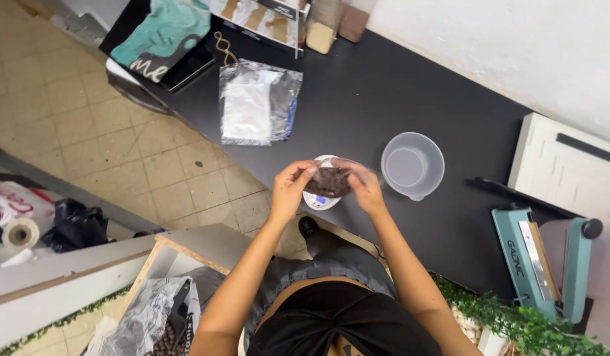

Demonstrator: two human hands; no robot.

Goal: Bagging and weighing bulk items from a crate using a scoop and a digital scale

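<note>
I have both hands up over the black desk (pixel 384 99), each pinched shut on one end of a small clear plastic pouch filled with dark brown pieces (pixel 329 181): the left hand (pixel 290 186) on its left edge, the right hand (pixel 364 186) on its right. The pouch hangs just above a small white pocket scale with a blue display (pixel 320 200), near the desk's front edge.

My worry is the pouch mouth. I can't tell from here whether it is sealed, so if either grip tilts it, pieces could spill onto the scale or off the edge to the tiled floor (pixel 87 132). Setting it down off-centre could also tip the light scale.

Just right of the scale stands an empty translucent plastic measuring cup (pixel 412 165), close enough for my right wrist to knock. A teal heat sealer (pixel 539 260) sits well to the right, and a stack of flat clear and silver bags (pixel 259 102) lies further back, out of the way.
</note>
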